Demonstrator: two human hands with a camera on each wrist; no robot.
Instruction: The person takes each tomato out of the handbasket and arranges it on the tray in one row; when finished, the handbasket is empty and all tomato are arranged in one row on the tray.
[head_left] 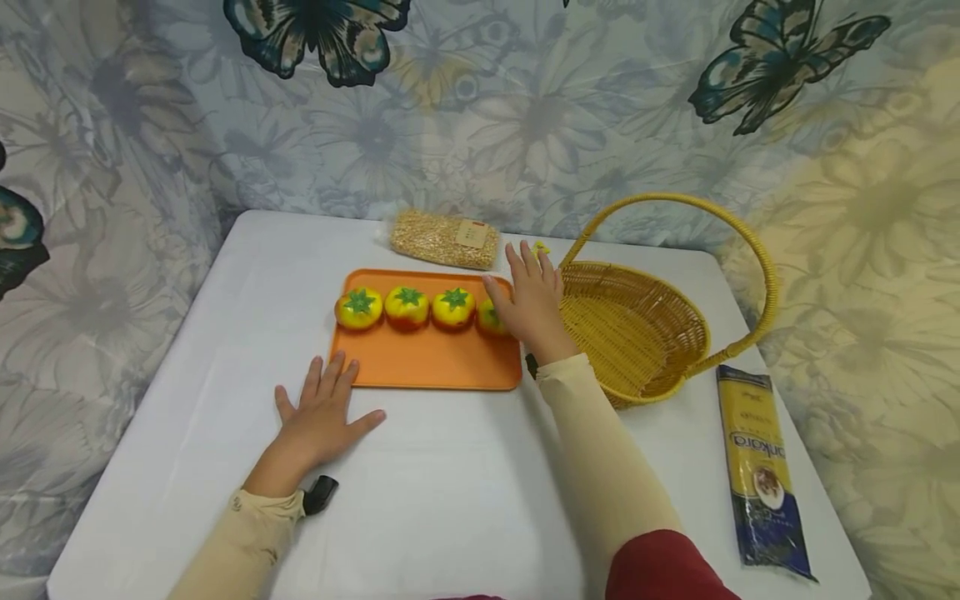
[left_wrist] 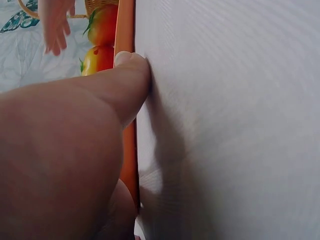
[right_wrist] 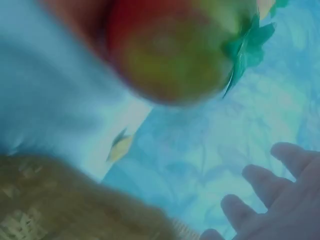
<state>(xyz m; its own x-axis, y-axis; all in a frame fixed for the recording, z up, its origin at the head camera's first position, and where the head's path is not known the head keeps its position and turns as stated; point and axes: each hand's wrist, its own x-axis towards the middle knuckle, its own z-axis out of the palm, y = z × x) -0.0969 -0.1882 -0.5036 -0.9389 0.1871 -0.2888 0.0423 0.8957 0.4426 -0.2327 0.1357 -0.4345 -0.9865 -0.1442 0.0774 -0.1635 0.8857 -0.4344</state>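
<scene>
An orange tray (head_left: 435, 367) bears a row of several yellow-red toy tomatoes (head_left: 407, 308) with green star-shaped leaves. My left hand (head_left: 318, 421) rests palm down on the white table, fingers spread; its fingertips reach the tray's near left corner. In the left wrist view the thumb (left_wrist: 132, 75) lies along the tray's orange edge. My right hand (head_left: 531, 308), fingers extended, is over the tray's right end, partly hiding the rightmost tomato (head_left: 491, 318). The right wrist view has that tomato (right_wrist: 175, 55) close by, outside the fingers. Nothing is held in either hand.
Right of the tray stands a yellow wicker basket (head_left: 611, 321) with a tall arched handle. Behind the tray lies a bag of grain (head_left: 442, 239), and a small yellow-and-green thing (head_left: 540, 247) beside it. A yellow-blue pasta packet (head_left: 763, 471) lies near the table's right edge.
</scene>
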